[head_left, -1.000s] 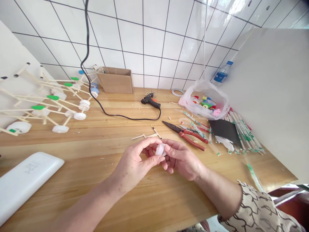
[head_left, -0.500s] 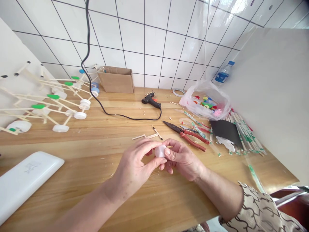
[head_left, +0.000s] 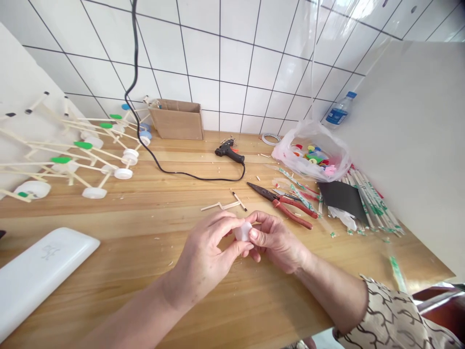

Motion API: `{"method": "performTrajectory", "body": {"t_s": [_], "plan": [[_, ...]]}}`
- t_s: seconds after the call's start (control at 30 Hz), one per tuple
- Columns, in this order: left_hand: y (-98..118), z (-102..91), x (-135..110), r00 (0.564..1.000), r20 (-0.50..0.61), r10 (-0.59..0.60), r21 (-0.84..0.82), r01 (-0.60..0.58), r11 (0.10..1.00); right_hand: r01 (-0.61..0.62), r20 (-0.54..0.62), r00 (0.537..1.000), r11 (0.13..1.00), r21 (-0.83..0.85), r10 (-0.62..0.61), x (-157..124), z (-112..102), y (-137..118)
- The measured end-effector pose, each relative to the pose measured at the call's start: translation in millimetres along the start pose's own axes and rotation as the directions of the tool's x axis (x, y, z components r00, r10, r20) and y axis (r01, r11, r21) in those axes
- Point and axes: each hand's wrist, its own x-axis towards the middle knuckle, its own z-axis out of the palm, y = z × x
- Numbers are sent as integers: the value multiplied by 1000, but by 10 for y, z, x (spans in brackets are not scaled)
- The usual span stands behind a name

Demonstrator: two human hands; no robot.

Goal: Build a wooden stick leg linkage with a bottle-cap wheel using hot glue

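Observation:
Between my two hands, above the wooden table [head_left: 145,223], is a small white bottle cap [head_left: 242,231]. The fingers and thumb of my left hand [head_left: 209,247] pinch it from the left. My right hand [head_left: 278,240] grips its right side, thumb pressed on it; the right fingertips are partly hidden. Just beyond my hands lies a small frame of thin sticks [head_left: 221,206] with a black-tipped crosspiece. Pliers with red handles [head_left: 281,203] rest to the right of it.
Stick models with white cap wheels [head_left: 94,193] stand at left, near a white device [head_left: 47,271]. Behind are a cardboard box [head_left: 177,120] and a black glue gun [head_left: 230,151]. To the right are a bag of coloured caps [head_left: 312,155], wrapped sticks [head_left: 379,208] and a bottle [head_left: 339,111].
The view has shifted slightly, so everything sits a little further right. Both hands keep hold of the cap, which is turned slightly between the fingers.

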Motion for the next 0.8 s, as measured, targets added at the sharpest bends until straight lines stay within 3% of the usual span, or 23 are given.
{"method": "performTrajectory", "body": {"t_s": [0.4,0.8], "plan": [[46,-4,38,1000,28,-6,60,4,998,4,53,999,999,-40,-2,-11,-15,-15],[82,-10,31,990,139,6,141,-26,990,-82,167,981,992,-99,98,-12,-13,-45]]}}
